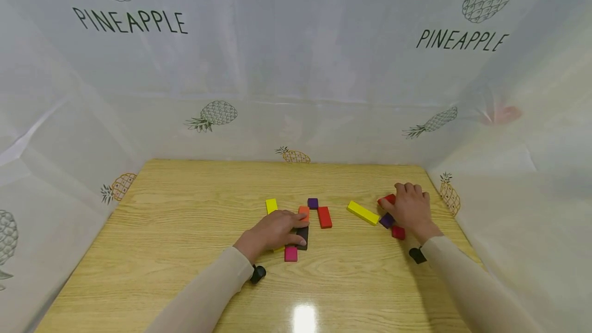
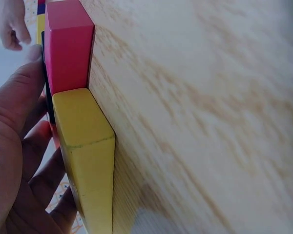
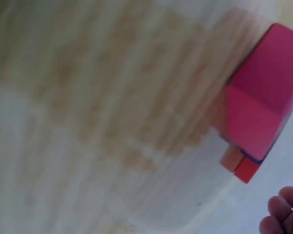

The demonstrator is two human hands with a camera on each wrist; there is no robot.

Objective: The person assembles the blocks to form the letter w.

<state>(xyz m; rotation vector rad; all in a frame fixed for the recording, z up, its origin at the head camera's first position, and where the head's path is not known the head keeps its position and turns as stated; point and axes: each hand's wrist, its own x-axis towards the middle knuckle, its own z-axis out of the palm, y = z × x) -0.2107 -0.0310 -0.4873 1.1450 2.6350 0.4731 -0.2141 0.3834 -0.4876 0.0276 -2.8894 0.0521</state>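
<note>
My left hand (image 1: 275, 227) lies over a group of coloured blocks, its thumb on a black block (image 1: 302, 238) and a fingertip on an orange block (image 1: 303, 210). Beside the black one sits a pink block (image 1: 291, 254); a yellow block (image 2: 88, 151) adjoins it, partly under the hand. Another yellow piece (image 1: 271, 205) shows beyond the knuckles. At the right, my right hand (image 1: 411, 207) hovers with its thumb at a red block (image 1: 389, 199). A purple cube (image 1: 386, 220) and a crimson block (image 1: 398, 232) lie beside that hand.
Between the hands are a long yellow block (image 1: 363, 213), a red block (image 1: 325, 217) and a small purple block (image 1: 313, 203). The wooden table (image 1: 194, 194) meets a pineapple-printed curtain (image 1: 324, 66) at its back and sides.
</note>
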